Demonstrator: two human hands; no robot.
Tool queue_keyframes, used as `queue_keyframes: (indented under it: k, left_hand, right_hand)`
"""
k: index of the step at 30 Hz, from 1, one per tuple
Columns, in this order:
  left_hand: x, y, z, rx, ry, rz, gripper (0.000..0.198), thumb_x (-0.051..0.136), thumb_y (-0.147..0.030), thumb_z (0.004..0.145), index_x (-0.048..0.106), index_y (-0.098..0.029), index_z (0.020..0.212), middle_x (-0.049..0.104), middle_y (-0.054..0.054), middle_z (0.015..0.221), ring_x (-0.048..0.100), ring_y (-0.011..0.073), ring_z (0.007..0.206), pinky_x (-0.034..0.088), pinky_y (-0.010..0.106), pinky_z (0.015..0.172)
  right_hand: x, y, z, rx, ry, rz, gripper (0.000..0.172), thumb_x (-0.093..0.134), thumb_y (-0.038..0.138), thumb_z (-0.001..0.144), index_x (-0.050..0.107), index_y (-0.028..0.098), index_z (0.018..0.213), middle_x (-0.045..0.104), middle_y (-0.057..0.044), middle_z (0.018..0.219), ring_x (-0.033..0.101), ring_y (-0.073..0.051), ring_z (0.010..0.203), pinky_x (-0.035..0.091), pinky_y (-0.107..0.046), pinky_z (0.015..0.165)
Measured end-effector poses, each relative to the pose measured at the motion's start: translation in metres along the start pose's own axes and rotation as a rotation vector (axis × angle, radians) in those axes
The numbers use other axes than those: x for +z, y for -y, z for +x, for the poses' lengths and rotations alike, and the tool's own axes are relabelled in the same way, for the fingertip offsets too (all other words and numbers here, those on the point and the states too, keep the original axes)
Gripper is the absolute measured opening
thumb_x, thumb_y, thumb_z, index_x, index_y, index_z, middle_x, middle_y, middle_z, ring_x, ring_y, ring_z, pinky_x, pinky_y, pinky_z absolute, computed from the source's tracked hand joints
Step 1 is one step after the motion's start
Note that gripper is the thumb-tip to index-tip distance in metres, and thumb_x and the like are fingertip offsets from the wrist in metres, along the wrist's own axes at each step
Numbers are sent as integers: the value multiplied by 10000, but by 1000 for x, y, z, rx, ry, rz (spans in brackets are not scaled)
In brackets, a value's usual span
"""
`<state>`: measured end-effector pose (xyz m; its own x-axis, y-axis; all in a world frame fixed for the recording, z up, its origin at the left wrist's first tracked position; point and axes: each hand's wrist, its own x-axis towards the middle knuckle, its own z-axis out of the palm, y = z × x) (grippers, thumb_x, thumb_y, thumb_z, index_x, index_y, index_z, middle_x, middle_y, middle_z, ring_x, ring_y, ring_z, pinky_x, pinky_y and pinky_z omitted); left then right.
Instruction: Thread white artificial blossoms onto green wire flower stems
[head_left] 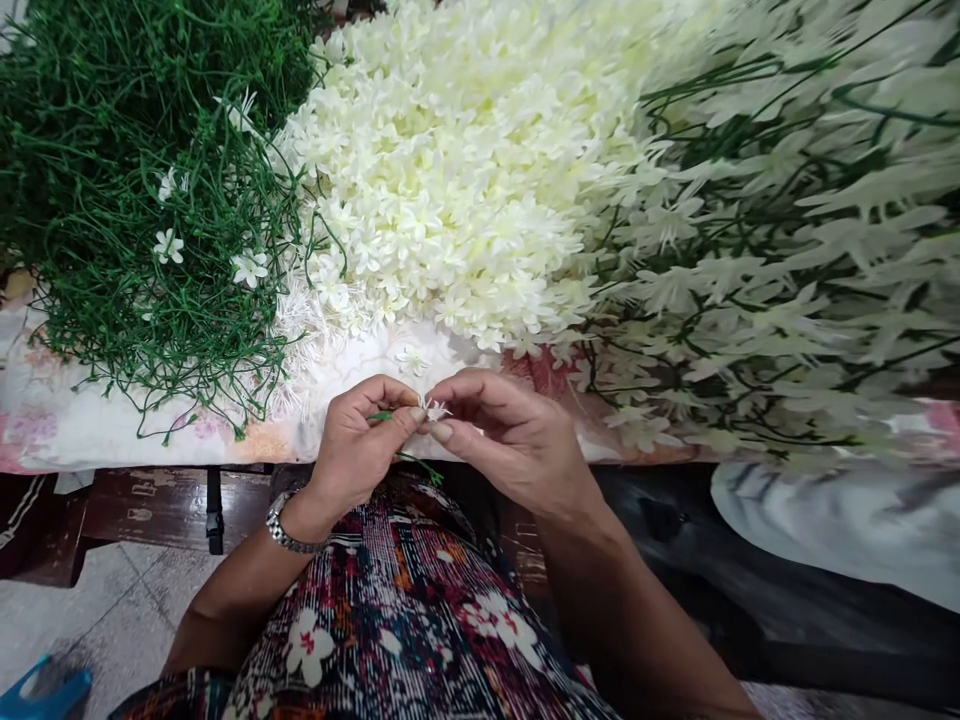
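My left hand point(358, 445), with a metal watch at the wrist, pinches a thin green plastic stem point(409, 462) at the table's front edge. My right hand point(510, 435) meets it fingertip to fingertip and pinches a small white artificial flower point(433, 408) at the stem's tip. Both hands hover over my lap, just in front of the big heap of loose cream-white flower heads point(457, 170).
A tangle of bare green stems point(142, 180) with a few flowers on it lies at the left. At the right lies a pile of stems fitted with white flowers point(795, 250). A floral cloth point(90, 430) covers the table. A white bag point(840, 520) sits low right.
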<state>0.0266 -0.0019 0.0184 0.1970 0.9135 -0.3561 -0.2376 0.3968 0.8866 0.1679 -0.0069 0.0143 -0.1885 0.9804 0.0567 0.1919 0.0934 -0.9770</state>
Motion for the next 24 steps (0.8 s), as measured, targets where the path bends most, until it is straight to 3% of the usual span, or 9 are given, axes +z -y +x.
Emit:
queue_keyframes:
  k: [3, 6, 14, 19, 24]
  left_hand:
    - [-2, 2, -1, 60, -2, 64, 74, 608, -199, 688, 554, -148, 683, 526, -36, 575, 477, 46, 489, 383, 158, 452]
    - [-4, 3, -2, 98, 14, 86, 67, 605, -197, 704, 560, -148, 695, 528, -38, 592, 458, 33, 490, 383, 148, 463]
    - [-6, 3, -5, 36, 109, -18, 166, 658, -213, 660, 564, -149, 781, 544, -23, 673, 494, 45, 561, 418, 157, 515]
    - [-7, 3, -6, 35, 43, 10, 134, 681, -193, 623, 604, -130, 712, 554, -27, 583, 486, 47, 508, 413, 165, 493]
    - [-10, 0, -7, 135, 12, 179, 36, 638, -150, 650, 625, -124, 671, 582, -13, 594, 504, 53, 528, 414, 163, 504]
  right_hand:
    - [0, -1, -1, -82, 2, -122, 124, 598, 211, 728, 546, 180, 836, 551, 13, 717, 512, -76, 640, 420, -198, 566]
    - [-1, -1, -2, -177, -19, -262, 41, 549, 181, 761, 541, 174, 799, 539, 13, 694, 496, -78, 632, 400, -211, 569]
    - [0, 1, -1, -302, -19, -401, 26, 502, 147, 782, 527, 155, 781, 540, -4, 677, 501, -84, 628, 395, -222, 570]
    - [1, 1, -3, -385, 28, -477, 46, 470, 143, 799, 506, 159, 776, 537, -18, 683, 494, -92, 630, 403, -221, 556]
    - [-1, 3, -4, -451, 97, -572, 45, 454, 125, 802, 488, 154, 799, 527, -29, 686, 485, -105, 649, 404, -224, 559]
